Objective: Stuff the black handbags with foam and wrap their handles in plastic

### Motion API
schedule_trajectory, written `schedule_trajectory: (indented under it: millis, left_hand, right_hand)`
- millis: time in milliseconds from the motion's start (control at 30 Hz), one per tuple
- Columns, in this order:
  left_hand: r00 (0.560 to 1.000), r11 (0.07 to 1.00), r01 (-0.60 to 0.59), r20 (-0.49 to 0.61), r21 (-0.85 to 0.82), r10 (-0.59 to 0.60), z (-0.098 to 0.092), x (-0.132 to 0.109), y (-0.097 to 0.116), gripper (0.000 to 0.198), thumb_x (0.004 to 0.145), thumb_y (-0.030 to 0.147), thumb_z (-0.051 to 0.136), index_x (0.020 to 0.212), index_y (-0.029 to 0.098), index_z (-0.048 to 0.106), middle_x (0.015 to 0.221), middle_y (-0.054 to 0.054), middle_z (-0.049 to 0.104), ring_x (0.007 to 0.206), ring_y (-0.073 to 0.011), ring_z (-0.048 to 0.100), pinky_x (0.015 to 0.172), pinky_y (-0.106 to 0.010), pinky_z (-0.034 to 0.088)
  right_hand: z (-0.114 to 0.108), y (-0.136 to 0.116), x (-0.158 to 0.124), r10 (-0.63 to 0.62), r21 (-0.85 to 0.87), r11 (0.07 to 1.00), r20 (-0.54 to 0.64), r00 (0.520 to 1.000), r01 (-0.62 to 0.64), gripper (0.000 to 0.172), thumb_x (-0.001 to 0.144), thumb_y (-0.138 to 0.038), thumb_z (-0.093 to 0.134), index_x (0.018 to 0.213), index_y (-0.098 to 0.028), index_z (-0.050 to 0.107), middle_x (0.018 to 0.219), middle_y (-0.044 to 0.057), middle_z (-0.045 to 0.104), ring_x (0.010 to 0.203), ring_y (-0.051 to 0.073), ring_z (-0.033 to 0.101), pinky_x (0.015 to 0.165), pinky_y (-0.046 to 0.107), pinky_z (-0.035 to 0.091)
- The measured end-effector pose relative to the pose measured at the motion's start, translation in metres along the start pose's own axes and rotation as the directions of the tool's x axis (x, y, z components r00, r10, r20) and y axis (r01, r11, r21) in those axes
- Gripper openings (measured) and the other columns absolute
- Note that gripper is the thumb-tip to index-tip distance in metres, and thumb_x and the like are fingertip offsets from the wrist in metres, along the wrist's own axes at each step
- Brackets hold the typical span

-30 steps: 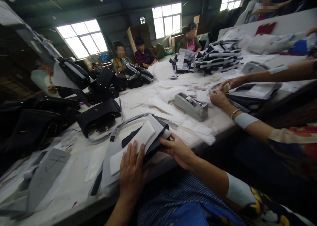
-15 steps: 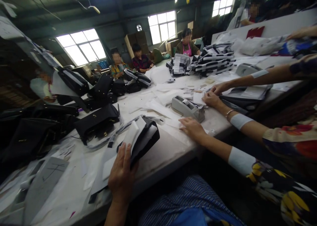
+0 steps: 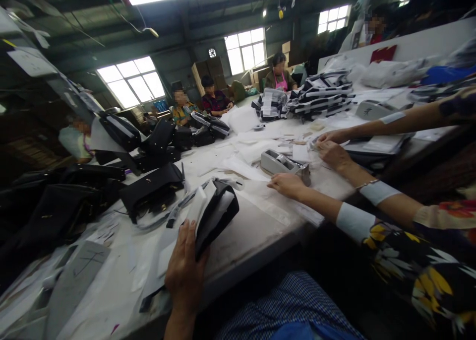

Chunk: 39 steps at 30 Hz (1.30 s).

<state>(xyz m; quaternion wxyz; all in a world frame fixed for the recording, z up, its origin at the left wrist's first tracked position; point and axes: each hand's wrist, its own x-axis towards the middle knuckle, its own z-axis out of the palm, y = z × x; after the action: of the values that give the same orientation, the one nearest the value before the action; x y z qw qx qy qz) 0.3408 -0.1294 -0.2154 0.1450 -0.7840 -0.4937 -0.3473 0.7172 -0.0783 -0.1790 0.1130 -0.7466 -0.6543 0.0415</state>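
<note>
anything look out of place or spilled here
Nothing looks spilled or damaged. One oddity: a small magenta scrap near the table's front edge, its colour standing out against the pale surface. The black bag in the left hand tilts, probably just from handling.

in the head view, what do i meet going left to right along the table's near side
Gray tape dispenser, small pink scrap, left hand on a black bag, right hand, co-worker's hands.

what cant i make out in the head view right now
All in the head view:
Black bag's lower end: hidden behind the left hand.
Anything the right hand may pinch: too small to tell.
Part of the tape dispenser: covered by the right hand.
Item between the co-worker's hands: too small and blurred.
</note>
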Motion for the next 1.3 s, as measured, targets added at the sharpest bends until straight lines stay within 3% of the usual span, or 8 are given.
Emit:
schedule_trajectory:
  millis: [167, 400, 600, 700, 800, 1067, 1167, 1300]
  left_hand:
    - [0.995, 0.994, 0.094, -0.036, -0.050, -0.096, -0.006, 0.007, 0.000, 0.077, 0.090, 0.031, 0.065, 0.155, 0.033, 0.023, 0.150, -0.007, 0.046, 0.126, -0.0297, 0.057, 0.099, -0.041, 0.051]
    - [0.965, 0.964, 0.261, -0.025, -0.044, -0.263, -0.016, 0.012, -0.003, 0.078, 0.087, 0.035, 0.068, 0.154, 0.032, 0.027, 0.147, -0.009, 0.051, 0.119, -0.0332, 0.061, 0.084, -0.042, 0.057]
    - [0.933, 0.934, 0.353, -0.051, -0.060, -0.356, -0.017, 0.015, -0.014, 0.076, 0.087, 0.042, 0.067, 0.153, 0.030, 0.030, 0.143, -0.010, 0.055, 0.123, -0.0329, 0.059, 0.093, -0.043, 0.053]
    - [0.899, 0.901, 0.427, -0.072, -0.073, -0.432, -0.021, 0.017, -0.020, 0.077, 0.085, 0.048, 0.067, 0.151, 0.028, 0.035, 0.138, -0.012, 0.059, 0.120, -0.0347, 0.061, 0.093, -0.046, 0.052]
    - [0.853, 0.857, 0.501, -0.097, -0.122, -0.513, -0.029, 0.020, -0.028, 0.076, 0.082, 0.053, 0.068, 0.147, 0.025, 0.041, 0.132, -0.013, 0.063, 0.116, -0.0356, 0.062, 0.091, -0.045, 0.052]
    - [0.779, 0.763, 0.468, -0.200, -0.445, -0.594, -0.059, 0.023, -0.060, 0.063, 0.081, 0.047, 0.071, 0.136, 0.021, 0.052, 0.127, -0.008, 0.064, 0.119, -0.0254, 0.060, 0.105, -0.035, 0.044]
    - [0.756, 0.723, 0.443, -0.213, -0.530, -0.619, -0.069, 0.024, -0.074, 0.057, 0.085, 0.044, 0.068, 0.134, 0.019, 0.053, 0.132, -0.009, 0.062, 0.124, -0.0243, 0.057, 0.110, -0.035, 0.040]
    - [0.704, 0.670, 0.466, -0.217, -0.577, -0.676, -0.074, 0.023, -0.088, 0.054, 0.087, 0.042, 0.066, 0.134, 0.019, 0.053, 0.131, -0.009, 0.062, 0.124, -0.0249, 0.057, 0.110, -0.038, 0.040]
  right_hand:
    - [-0.014, -0.020, 0.007, -0.063, 0.068, 0.996, -0.044, 0.997, 0.066, 0.030, 0.097, -0.035, 0.051, 0.110, -0.021, 0.074, 0.120, 0.015, 0.068, 0.116, 0.030, 0.059, 0.089, 0.035, 0.046]
    - [-0.010, -0.053, -0.008, -0.151, 0.370, 0.921, 0.054, 0.987, 0.121, 0.058, 0.102, -0.023, 0.041, 0.155, -0.015, 0.020, 0.093, 0.005, 0.077, 0.062, 0.012, 0.069, 0.061, 0.022, 0.054]
    - [0.018, -0.077, -0.038, -0.244, 0.219, 0.946, -0.012, 0.970, 0.241, 0.065, 0.088, -0.019, 0.066, 0.148, -0.020, 0.041, 0.137, 0.016, 0.059, 0.120, 0.031, 0.060, 0.099, 0.043, 0.048]
    - [0.036, -0.105, -0.037, -0.489, 0.105, 0.861, -0.098, 0.867, 0.498, 0.050, 0.090, -0.025, 0.065, 0.138, -0.017, 0.054, 0.154, 0.016, 0.039, 0.140, 0.033, 0.037, 0.114, 0.047, 0.031]
    - [0.060, -0.138, -0.018, -0.674, 0.064, 0.736, -0.032, 0.738, 0.674, 0.064, 0.089, -0.045, 0.066, 0.144, -0.017, 0.048, 0.154, 0.018, 0.037, 0.142, 0.035, 0.032, 0.115, 0.051, 0.028]
    - [0.083, -0.163, 0.035, -0.828, 0.074, 0.560, 0.103, 0.552, 0.825, 0.049, 0.096, -0.046, 0.054, 0.141, -0.026, 0.054, 0.128, 0.019, 0.060, 0.113, 0.030, 0.059, 0.096, 0.045, 0.045]
    - [0.070, -0.148, 0.048, -0.815, 0.030, 0.578, 0.070, 0.575, 0.815, 0.044, 0.098, -0.042, 0.050, 0.138, -0.026, 0.057, 0.122, 0.020, 0.061, 0.104, 0.030, 0.062, 0.091, 0.045, 0.046]
    - [0.048, -0.130, 0.080, -0.698, -0.100, 0.714, -0.026, 0.715, 0.693, 0.041, 0.097, -0.044, 0.050, 0.137, -0.033, 0.058, 0.128, 0.015, 0.059, 0.112, 0.029, 0.056, 0.097, 0.043, 0.042]
